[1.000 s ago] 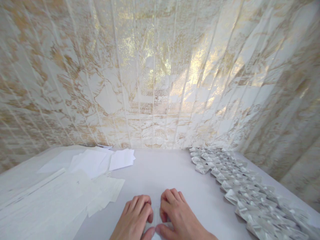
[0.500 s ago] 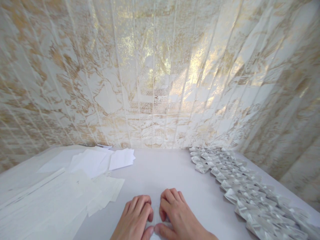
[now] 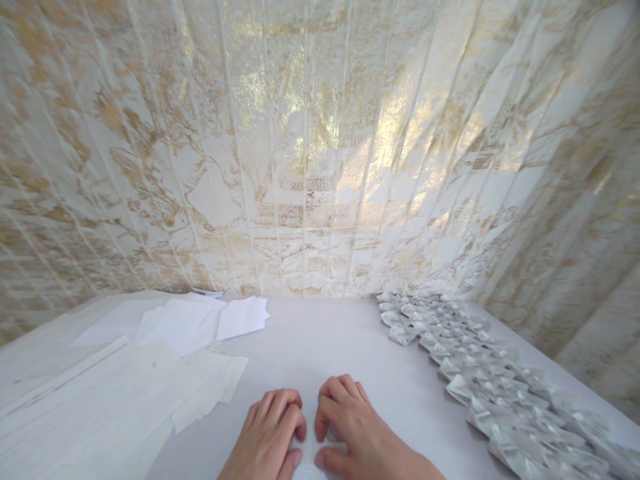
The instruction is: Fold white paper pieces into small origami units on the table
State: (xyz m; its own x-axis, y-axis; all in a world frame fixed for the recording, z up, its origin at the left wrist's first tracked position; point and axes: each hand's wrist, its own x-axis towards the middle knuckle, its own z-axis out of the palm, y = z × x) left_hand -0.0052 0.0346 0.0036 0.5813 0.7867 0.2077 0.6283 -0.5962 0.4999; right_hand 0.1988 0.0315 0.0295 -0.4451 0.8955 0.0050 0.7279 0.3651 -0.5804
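Note:
Near the bottom middle, my left hand [image 3: 273, 430] and my right hand [image 3: 353, 427] face each other with curled fingers. A narrow gap lies between them. In it a small piece of white paper [image 3: 311, 460] shows faintly, mostly covered by the hands and cut off by the lower edge. The bent fingers and thumb of each hand close in on one side of this paper. Its folds are hard to make out against the pale table.
White sheets [image 3: 175, 323] and a small stack of white paper [image 3: 243, 317] lie at the back left, above greyish printed sheets [image 3: 100, 400]. Rows of folded grey paper pieces [image 3: 480, 373] cover the right side of the white table [image 3: 320, 347]. A gold-patterned curtain [image 3: 310, 167] hangs behind.
My thumbs, which were almost touching, have moved apart. My right thumb has shifted slightly right, while its fingertips have come a little left. The paper piles have stayed put.

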